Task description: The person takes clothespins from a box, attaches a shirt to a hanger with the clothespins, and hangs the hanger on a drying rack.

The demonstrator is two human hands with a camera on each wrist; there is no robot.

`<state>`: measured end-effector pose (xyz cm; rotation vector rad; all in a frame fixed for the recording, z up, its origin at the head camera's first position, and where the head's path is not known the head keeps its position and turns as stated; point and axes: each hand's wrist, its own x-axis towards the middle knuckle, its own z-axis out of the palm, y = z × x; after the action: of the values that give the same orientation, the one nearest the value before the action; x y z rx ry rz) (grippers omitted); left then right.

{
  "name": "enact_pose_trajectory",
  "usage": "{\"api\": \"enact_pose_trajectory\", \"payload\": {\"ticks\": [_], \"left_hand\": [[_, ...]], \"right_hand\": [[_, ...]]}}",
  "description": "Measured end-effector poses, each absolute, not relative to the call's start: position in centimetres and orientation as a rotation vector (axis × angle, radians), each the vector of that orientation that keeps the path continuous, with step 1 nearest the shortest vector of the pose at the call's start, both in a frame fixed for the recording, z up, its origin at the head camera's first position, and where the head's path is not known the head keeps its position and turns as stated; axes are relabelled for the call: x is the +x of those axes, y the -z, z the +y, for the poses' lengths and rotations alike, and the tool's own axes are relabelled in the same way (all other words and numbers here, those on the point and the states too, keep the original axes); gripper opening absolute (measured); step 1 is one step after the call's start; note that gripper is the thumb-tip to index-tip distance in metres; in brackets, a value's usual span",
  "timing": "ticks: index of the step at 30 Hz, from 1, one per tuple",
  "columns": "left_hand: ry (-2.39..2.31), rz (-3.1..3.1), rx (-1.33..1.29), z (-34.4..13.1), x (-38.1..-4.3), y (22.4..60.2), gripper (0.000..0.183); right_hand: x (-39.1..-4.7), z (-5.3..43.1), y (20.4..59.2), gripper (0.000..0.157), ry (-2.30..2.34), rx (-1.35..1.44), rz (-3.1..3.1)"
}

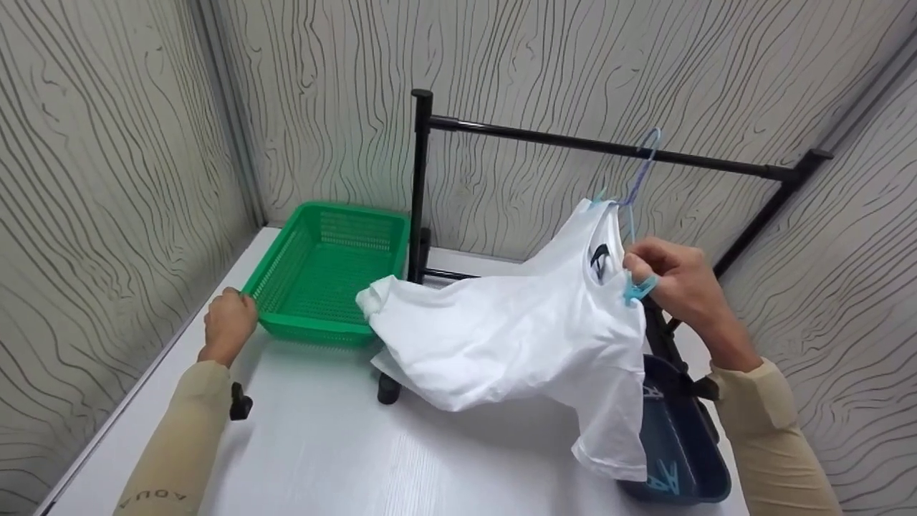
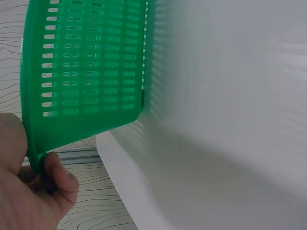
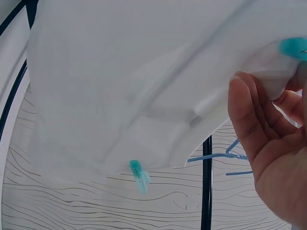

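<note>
A white T-shirt [image 1: 494, 337] hangs on a blue hanger [image 1: 653, 143], whose hook is over the black bar. Turquoise clothespins [image 1: 637, 288] clip the shirt at both shoulders. My right hand [image 1: 677, 276] pinches the shirt by its collar, right beside the nearer clothespin; the right wrist view shows the fingertips [image 3: 240, 84] against the fabric. At the left, my left hand [image 1: 229, 321] grips the near-left corner of a green plastic basket [image 1: 319, 322]. Its thumb and fingers close on the rim in the left wrist view. The shirt's lower end hangs against the basket's right side.
The black clothes rack [image 1: 530, 135] stands on the white table [image 1: 322, 430], behind the shirt. Right of the shirt, a dark blue bin [image 1: 688, 444] contains turquoise clothespins and is partly covered by a sleeve. Wood-patterned panels [image 1: 329, 86] enclose the table.
</note>
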<state>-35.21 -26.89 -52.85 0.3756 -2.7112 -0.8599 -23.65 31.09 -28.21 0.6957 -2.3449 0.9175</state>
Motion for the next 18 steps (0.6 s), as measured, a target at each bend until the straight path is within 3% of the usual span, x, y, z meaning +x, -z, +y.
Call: {"api": "enact_pose_trajectory", "payload": {"ticks": [18], "left_hand": [[0.877, -2.771, 0.413, -29.0, -34.3, 52.5, 0.037]], "right_hand": [[-23.0, 32.6, 27.4, 0.011, -0.855, 0.728, -2.341]]}}
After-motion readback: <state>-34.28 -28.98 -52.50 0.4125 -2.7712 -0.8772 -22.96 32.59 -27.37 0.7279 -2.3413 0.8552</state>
